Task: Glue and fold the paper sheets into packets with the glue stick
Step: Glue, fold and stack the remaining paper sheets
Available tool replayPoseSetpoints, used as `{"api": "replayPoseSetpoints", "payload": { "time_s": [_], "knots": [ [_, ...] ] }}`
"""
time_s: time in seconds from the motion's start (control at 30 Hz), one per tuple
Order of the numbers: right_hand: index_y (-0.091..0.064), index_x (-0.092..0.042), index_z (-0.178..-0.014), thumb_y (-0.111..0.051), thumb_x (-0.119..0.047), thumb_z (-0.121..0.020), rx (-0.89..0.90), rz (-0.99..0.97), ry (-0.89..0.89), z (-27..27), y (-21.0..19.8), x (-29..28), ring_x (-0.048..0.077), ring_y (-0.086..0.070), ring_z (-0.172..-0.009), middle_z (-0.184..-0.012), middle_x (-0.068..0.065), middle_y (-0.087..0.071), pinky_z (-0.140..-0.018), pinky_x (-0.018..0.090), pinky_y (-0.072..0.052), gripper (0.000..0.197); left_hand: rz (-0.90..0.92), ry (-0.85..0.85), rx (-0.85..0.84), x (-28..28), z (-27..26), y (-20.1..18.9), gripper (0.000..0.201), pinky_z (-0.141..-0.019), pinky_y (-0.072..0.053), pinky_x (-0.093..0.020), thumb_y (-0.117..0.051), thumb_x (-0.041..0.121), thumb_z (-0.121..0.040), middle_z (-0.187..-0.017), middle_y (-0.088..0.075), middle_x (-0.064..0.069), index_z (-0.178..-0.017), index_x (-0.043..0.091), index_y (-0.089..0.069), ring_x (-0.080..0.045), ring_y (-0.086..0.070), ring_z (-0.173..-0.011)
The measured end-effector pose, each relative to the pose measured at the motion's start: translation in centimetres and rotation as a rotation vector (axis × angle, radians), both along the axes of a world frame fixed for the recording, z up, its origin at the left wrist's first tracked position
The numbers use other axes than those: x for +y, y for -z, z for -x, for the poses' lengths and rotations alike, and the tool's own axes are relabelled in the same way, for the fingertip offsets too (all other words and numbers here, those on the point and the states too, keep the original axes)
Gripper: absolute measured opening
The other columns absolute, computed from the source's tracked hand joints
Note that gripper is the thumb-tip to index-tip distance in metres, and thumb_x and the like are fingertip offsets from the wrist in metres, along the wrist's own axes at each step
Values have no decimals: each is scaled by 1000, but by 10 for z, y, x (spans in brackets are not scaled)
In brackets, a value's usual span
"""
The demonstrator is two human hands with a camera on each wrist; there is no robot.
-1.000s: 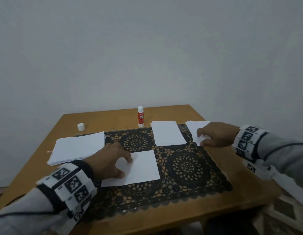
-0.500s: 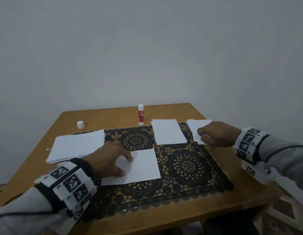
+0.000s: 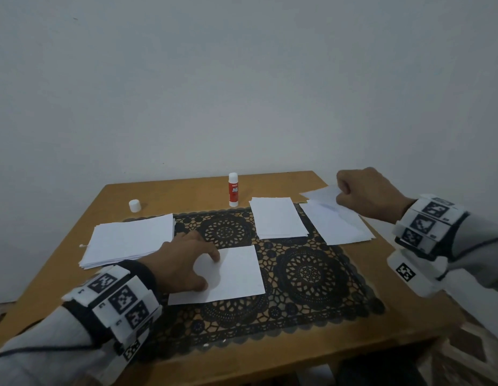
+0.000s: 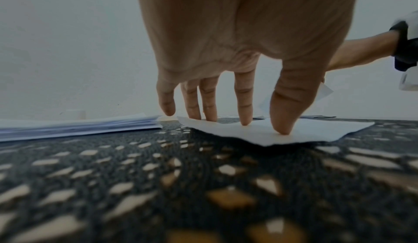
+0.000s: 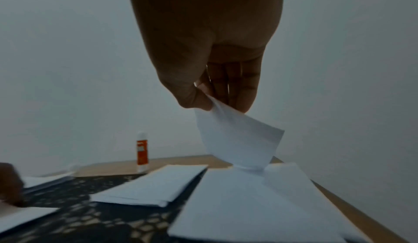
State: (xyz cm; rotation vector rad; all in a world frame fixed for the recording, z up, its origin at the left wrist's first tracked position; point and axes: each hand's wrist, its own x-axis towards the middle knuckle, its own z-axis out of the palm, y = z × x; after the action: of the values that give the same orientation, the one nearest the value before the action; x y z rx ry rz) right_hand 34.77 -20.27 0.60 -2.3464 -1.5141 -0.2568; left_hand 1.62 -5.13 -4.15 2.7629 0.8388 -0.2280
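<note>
Head view: vs. 0.5 s ago the right hand (image 3: 365, 192) has come up off the far-right paper stack (image 3: 337, 224) and now pinches one small sheet (image 3: 320, 194) by its edge, lifted above the stack; before, it lay flat on that stack. Left hand (image 3: 183, 263) unchanged: fingers spread, pressing the single sheet (image 3: 231, 274) on the lace mat (image 3: 306, 274). Glue stick (image 3: 233, 190) stands upright, long axis vertical, tip up, cap off, on the tabletop (image 3: 164, 195) well beyond the left hand's fingertips, left of the right hand. Cap (image 3: 134, 205) sits far-left of it.

Left wrist: fingers (image 4: 245, 103) straight, tips down on the sheet; thick stack (image 4: 79, 127) to the hand's left.

Right wrist: thumb and fingers (image 5: 244, 95) pinch the sheet's corner; sheet hangs down, its lower end touching the stack. Glue stick upright beyond, to the left.
</note>
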Motion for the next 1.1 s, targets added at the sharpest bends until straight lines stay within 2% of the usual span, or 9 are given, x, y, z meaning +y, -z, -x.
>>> {"api": "replayPoseSetpoints", "payload": {
  "time_s": [0.3, 0.4, 0.5, 0.67, 0.77, 0.87, 0.9, 1.0, 1.1],
  "knots": [
    [-43, -15, -69, -62, -5, -79, -33, -206, -196, 51, -16, -2, 20, -43, -51, -56, 1, -50, -50, 34, -35, 24, -4, 2, -101, 2, 0, 2, 47, -104, -37, -35, -66, 38, -85, -128, -42, 7, -128, 34, -48, -13, -39, -118],
    [-50, -12, -69, -69, -2, -79, 160, -301, -330, 77, -24, -3, 22, -55, -58, -61, 7, -59, -55, 28, -44, 23, 12, -17, -269, 3, 2, 3, 46, -99, -40, -30, -59, 38, -90, -126, -47, 6, -132, 27, -44, -11, -44, -114],
    [-51, -5, -68, -70, 2, -81, 508, -343, -400, 101, -28, 2, 24, -55, -50, -54, 16, -54, -53, 25, -52, 24, 57, -35, -481, -2, 1, -2, 23, -85, -41, -29, -42, 42, -97, -106, -54, 12, -113, 26, -50, -6, -50, -95],
    [-50, -4, -67, -68, 3, -84, 879, -286, -262, 114, -10, 16, 16, -59, -48, -52, 4, -59, -50, 31, -56, 26, 225, -117, -783, -8, 7, -13, 42, -89, -43, -27, -32, 53, -96, -115, -59, 18, -124, 28, -51, -2, -54, -104],
    [-49, -4, -70, -67, 3, -85, 1048, -206, -210, 118, 2, 20, 17, -58, -51, -62, 10, -60, -50, 29, -54, 24, 253, -160, -822, -3, 12, -20, 25, -67, -43, -22, -38, 34, -101, -80, -59, 16, -86, 25, -56, 1, -53, -73],
    [-53, -4, -75, -67, 0, -87, 1171, -107, -197, 122, 10, 21, 21, -59, -55, -68, 17, -62, -52, 29, -53, 20, 347, -231, -716, 11, 23, -25, 38, -75, -49, -49, -45, 26, -100, -72, -58, -7, -70, 3, -50, -19, -55, -69],
    [-54, -4, -76, -68, -1, -87, 1189, -71, -199, 124, 12, 22, 22, -60, -55, -70, 18, -63, -52, 28, -54, 18, 348, -248, -660, 13, 27, -25, 40, -75, -49, -49, -46, 26, -99, -71, -57, -10, -69, 0, -49, -22, -54, -68],
    [-61, -1, -75, -70, -2, -86, 1162, 36, -207, 129, 22, 27, 19, -63, -56, -70, 16, -66, -52, 25, -54, 14, 252, -275, -452, 18, 34, -22, 42, -58, -36, -27, -54, 25, -96, -56, -47, 2, -58, 9, -45, -11, -45, -54],
    [-63, -1, -73, -70, -7, -88, 1084, 173, -202, 132, 33, 32, 17, -64, -55, -67, 13, -67, -53, 24, -55, 17, 219, -299, -259, 18, 35, -15, 38, -58, -32, -21, -57, 25, -94, -60, -50, 4, -58, 16, -50, -7, -45, -59]
  ]
}}
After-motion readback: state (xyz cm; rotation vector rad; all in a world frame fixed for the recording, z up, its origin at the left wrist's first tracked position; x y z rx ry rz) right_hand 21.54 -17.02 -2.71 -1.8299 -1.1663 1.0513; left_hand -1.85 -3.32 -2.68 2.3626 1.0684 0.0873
